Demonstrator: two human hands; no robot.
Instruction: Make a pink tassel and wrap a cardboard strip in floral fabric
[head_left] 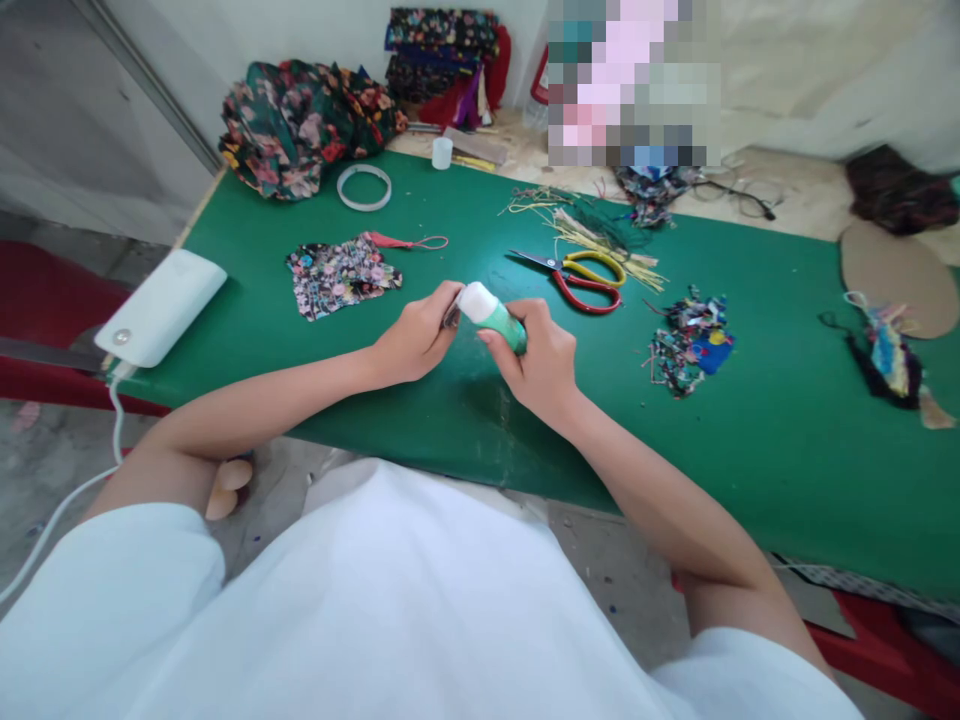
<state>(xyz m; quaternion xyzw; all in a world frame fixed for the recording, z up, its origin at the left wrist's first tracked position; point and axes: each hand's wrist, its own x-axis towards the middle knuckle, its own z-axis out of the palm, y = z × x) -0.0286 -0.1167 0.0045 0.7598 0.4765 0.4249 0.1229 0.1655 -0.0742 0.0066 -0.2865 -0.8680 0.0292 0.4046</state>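
Observation:
My right hand (541,362) is wrapped round a green and white glue stick (495,318), its white end tilted up to the left. My left hand (424,335) pinches a small dark patterned fabric piece (451,312), mostly hidden by the fingers, right beside the white end. Scissors (589,278) with one yellow and one red handle lie partly open beyond my right hand. Left of my left hand, flowered fabric pieces (337,272) lie on the green table (420,420), with a red looped cord (412,242) at their upper edge.
A white power bank (161,308) with a cable sits at the left edge. Behind are bundled floral cloth (300,130), a clear ring (364,188) and a white cap (442,153). Cord strands (600,240), fabric scraps (690,340) and a tassel (889,350) lie rightward.

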